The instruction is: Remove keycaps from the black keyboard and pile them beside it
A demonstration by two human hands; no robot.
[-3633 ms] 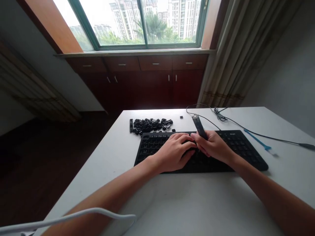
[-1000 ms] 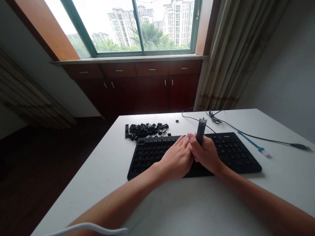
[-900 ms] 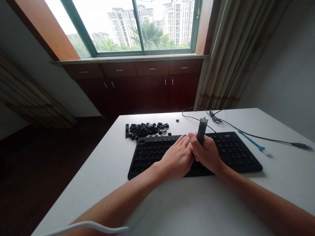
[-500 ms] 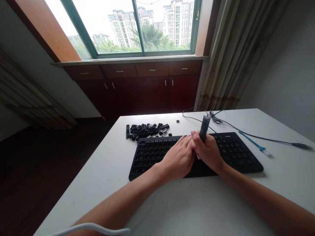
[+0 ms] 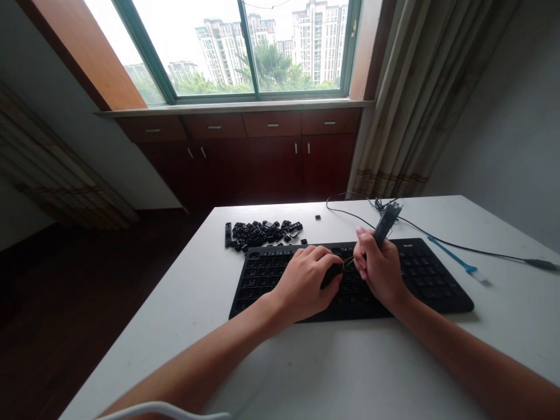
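A black keyboard (image 5: pixel 437 283) lies across the white table, and many sockets on its left and middle parts are without caps. My right hand (image 5: pixel 380 268) is closed around the dark handle of a wire keycap puller (image 5: pixel 387 223); its thin wires point left toward my other hand. Over the middle of the keyboard, my left hand (image 5: pixel 306 277) has thumb and forefinger bent around a small black keycap (image 5: pixel 332 273) at the wire ends. The keycap is mostly hidden by the fingers. Keys on the right-hand block are still in place.
Behind the keyboard's left half lies a pile of loose black keycaps (image 5: pixel 258 234), with one stray keycap (image 5: pixel 318 217) farther right. A blue brush (image 5: pixel 459 261) with pale bristles rests at the right. A black cable (image 5: pixel 464 242) runs along the back right. A white cord (image 5: pixel 161 410) crosses the near left.
My hands, together half a second ago, have come apart. The right hand has moved right with the puller tilted over, and the left fingers have curled into a pinch by the wires.
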